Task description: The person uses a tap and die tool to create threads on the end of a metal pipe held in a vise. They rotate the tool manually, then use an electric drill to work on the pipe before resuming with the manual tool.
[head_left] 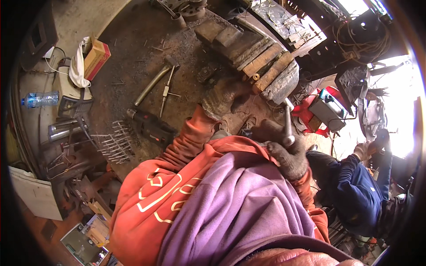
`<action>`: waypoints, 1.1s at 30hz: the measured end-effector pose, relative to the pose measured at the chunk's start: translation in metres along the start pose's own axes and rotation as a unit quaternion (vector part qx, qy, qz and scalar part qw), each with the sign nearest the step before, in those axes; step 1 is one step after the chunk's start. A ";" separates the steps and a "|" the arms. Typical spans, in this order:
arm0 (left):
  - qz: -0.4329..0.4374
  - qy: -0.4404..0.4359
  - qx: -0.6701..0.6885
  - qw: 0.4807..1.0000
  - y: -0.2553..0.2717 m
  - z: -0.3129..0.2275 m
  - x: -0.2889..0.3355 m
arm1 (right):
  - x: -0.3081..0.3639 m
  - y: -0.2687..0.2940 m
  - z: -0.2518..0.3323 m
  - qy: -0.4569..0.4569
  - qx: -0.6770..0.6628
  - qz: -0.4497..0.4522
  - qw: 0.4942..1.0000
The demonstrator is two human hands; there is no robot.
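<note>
while the person leans over a dark, dirt-covered workbench (pixel 122 53), the gloved left hand (pixel 222 99) is held close beside the front of a heavy vise (pixel 226 37). its fingers are lost in shadow under the jaw, so one cannot tell whether they grasp anything. the gloved right hand (pixel 286 157) is curled next to the round knob of a steel bar (pixel 288 126), which reaches from near the vise's front end toward the person's body; whether the fingers are closed on the bar cannot be made out.

in the vise, two wooden blocks (pixel 262 60) stand side by side between the jaws, with a small brass-coloured ring (pixel 256 76) showing between them.

on the bench to the left of the vise, a hammer (pixel 153 84) lies near a slim t-handled tool (pixel 165 92). a dark power drill (pixel 153 126) rests near the left sleeve (pixel 188 137), and just beside it is a row of thin metal rods (pixel 116 142). farther left are a cardboard box (pixel 95 60), a white cloth (pixel 79 64) and a plastic bottle (pixel 42 99) on its side. at the right, a co-worker in blue (pixel 361 195) bends near a red case (pixel 304 113).
</note>
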State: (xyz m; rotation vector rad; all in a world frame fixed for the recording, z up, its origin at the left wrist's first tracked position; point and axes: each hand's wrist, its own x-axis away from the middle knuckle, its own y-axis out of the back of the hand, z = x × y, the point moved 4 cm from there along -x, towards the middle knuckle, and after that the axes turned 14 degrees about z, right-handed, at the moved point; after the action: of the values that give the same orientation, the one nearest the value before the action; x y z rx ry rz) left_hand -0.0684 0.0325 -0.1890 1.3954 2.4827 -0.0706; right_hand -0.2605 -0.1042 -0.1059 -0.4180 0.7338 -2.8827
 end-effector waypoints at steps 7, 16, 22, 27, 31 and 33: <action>0.053 0.123 -0.064 0.989 -0.005 -0.012 -0.005 | -0.034 0.063 0.054 0.208 0.136 -0.101 0.963; 0.066 -0.021 -0.206 0.976 -0.006 0.033 0.017 | -0.039 0.067 0.109 0.154 0.704 -0.346 0.601; -0.035 0.088 -0.221 0.971 -0.026 -0.004 0.025 | -0.067 0.057 0.150 0.368 0.754 -0.370 0.400; -0.111 0.156 -0.109 0.975 -0.028 -0.016 0.005 | -0.099 0.089 0.147 0.149 0.761 -0.261 0.575; -0.147 0.205 -0.153 0.956 -0.028 -0.002 0.004 | -0.098 0.109 0.136 0.217 0.640 -0.260 0.690; -0.157 0.211 -0.145 0.954 -0.031 0.007 0.005 | -0.109 0.138 0.129 0.284 0.520 -0.213 0.776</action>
State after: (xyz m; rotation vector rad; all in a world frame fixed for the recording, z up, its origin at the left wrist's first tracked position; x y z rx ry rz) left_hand -0.0959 0.0190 -0.2002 0.9620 2.8873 0.5603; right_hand -0.1098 -0.2603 -0.0896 0.5159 -1.1086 -3.2133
